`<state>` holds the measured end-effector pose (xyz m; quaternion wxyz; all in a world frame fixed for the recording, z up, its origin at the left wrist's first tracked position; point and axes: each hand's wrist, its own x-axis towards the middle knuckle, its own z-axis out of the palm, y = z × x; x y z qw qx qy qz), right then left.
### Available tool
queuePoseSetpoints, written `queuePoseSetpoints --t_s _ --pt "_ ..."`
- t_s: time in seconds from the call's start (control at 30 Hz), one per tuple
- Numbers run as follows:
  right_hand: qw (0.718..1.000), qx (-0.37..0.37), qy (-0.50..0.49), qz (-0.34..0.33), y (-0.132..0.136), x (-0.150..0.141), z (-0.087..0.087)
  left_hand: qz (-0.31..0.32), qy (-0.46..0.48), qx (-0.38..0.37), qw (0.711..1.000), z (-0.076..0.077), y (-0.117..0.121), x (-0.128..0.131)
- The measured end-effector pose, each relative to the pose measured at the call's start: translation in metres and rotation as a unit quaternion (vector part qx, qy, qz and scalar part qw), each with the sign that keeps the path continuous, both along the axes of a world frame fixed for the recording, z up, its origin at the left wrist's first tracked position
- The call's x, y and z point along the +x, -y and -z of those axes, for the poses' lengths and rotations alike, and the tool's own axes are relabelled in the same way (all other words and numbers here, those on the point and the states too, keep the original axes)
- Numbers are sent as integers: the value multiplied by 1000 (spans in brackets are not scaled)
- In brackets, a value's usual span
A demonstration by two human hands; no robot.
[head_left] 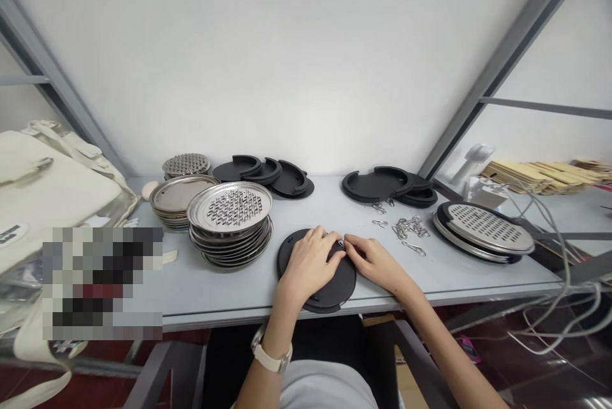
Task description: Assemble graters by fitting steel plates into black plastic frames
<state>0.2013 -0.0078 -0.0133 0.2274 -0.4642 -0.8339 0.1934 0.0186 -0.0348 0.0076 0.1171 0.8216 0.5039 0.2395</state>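
Observation:
A black round plastic base (332,291) lies at the table's front edge, directly before me. My left hand (310,262) rests over it, fingers bent and gripping it near the upper right rim. At that rim my right hand (370,262) pinches a small bent-wire metal clip (341,243), partly hidden by the fingertips. To the right, several loose wire clips (408,228) lie in a scattered pile. Left of the base stands a stack of round metal grater plates (229,205), the top one with raised teeth.
Black rimmed bases lie along the wall at back left (289,179) and back right (375,185). Plain metal discs (182,195) are stacked at left. Slotted grater plates (488,227) sit at right, near white cables (567,256). A cream bag (52,186) occupies the far left.

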Motion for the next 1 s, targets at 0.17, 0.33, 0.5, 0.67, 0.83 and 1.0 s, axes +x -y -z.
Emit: queuePoseSetpoints --t_s 0.17,0.33,0.5,0.67,0.83,1.0 --pt "1000 2 -1 2 0 1 1 0 -6 1 1000 0 0 0" --pt "1000 6 -1 0 0 0 0 -2 -13 2 1000 -1 0 0" --pt "1000 8 -1 0 0 0 0 0 -18 -5 1000 -3 1 0" --pt "1000 8 -1 0 -1 0 0 1 -21 -10 1000 -5 1 0" --pt "1000 9 0 -2 -1 0 1 3 -20 -7 1000 -6 2 0" --pt "1000 10 3 0 -1 0 1 4 -20 -2 1000 -4 1 0"
